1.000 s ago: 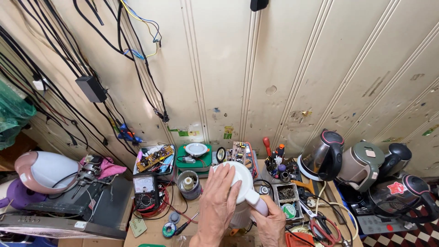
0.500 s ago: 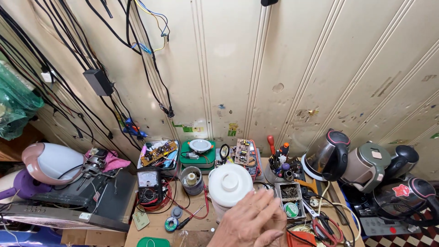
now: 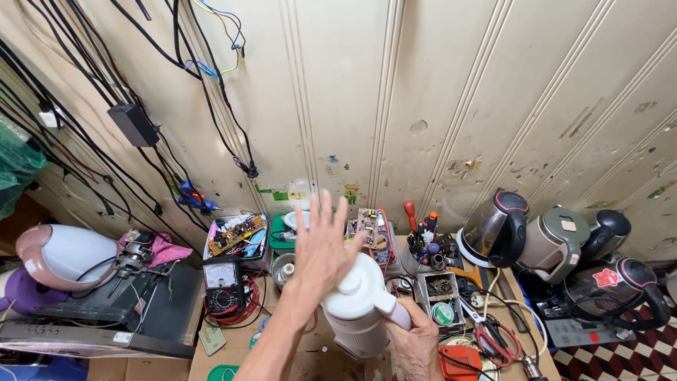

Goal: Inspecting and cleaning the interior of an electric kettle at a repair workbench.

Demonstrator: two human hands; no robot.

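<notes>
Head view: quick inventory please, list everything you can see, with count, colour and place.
White kettle: 1, white, bench centre.
Other kettles: about four, black, steel and beige, right.
Multimeter: 1, black, left of centre.
Circuit boards: 2, at the wall.
Tool cup: 1, behind the white kettle.
Scissors: 1, red handles, lower right.
Cables: many, black, on the wall.
Left hand: open, raised over the lid.
Right hand: on the handle.

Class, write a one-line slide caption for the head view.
At a cluttered repair bench, the right hand grips a white kettle by its handle while the open left hand hovers above its lid.
</notes>
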